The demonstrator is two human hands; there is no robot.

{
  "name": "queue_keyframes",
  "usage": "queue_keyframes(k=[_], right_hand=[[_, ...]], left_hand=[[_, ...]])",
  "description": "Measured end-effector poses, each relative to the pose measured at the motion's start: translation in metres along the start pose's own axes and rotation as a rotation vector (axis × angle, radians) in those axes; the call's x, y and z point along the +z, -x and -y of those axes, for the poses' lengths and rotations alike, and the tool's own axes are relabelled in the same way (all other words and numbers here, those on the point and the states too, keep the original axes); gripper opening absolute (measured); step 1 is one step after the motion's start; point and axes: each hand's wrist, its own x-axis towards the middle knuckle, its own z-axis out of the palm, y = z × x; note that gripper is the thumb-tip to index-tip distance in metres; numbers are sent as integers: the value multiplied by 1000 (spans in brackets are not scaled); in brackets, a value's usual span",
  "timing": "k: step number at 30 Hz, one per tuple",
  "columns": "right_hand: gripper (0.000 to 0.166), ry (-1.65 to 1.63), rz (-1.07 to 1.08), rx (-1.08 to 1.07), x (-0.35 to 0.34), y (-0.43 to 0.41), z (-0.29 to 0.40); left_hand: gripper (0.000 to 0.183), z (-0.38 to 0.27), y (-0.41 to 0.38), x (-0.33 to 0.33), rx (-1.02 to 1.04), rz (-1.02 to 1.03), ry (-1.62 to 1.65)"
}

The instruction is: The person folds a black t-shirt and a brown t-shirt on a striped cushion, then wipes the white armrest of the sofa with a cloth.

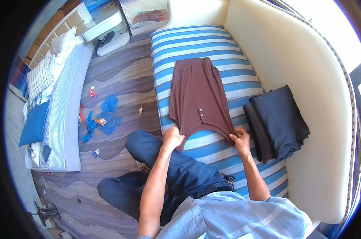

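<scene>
A brown sleeveless top (195, 86) with several buttons below its scooped neckline lies spread on a couch seat with blue and white stripes (198, 43). Its neckline points towards me and its hem lies away. My left hand (172, 138) grips the left shoulder strap, close to my knee. On the other side, my right hand (241, 139) pinches the right strap between thumb and fingers. Striped fabric shows between the two straps. Just right of my right hand rests a stack of folded dark clothes (277, 124).
The couch's cream backrest (306, 74) rises along the right. On the left stands a bed (65, 119) with pillows. Blue plastic bags (108, 115), a small box (96, 153) and scraps litter the wood-patterned floor (132, 74). A white nightstand (104, 25) stands at the back.
</scene>
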Motion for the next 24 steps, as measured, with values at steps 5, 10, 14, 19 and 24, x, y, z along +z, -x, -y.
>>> queue_keyframes(k=[5, 10, 14, 19, 24], right_hand=[[43, 340, -154, -169, -49, 6, -47], [45, 602, -33, 2, -57, 43, -8], [34, 984, -111, -222, -33, 57, 25], [23, 795, -12, -546, 49, -15, 64], [32, 555, 125, -423, 166, -147, 111]], left_hand=[[33, -23, 43, 21, 109, 152, -137], [48, -63, 69, -22, 117, 275, -368], [47, -62, 32, -48, 135, 168, -365], [36, -39, -58, -58, 125, -113, -125], [39, -28, -124, -51, -122, -319, 310]])
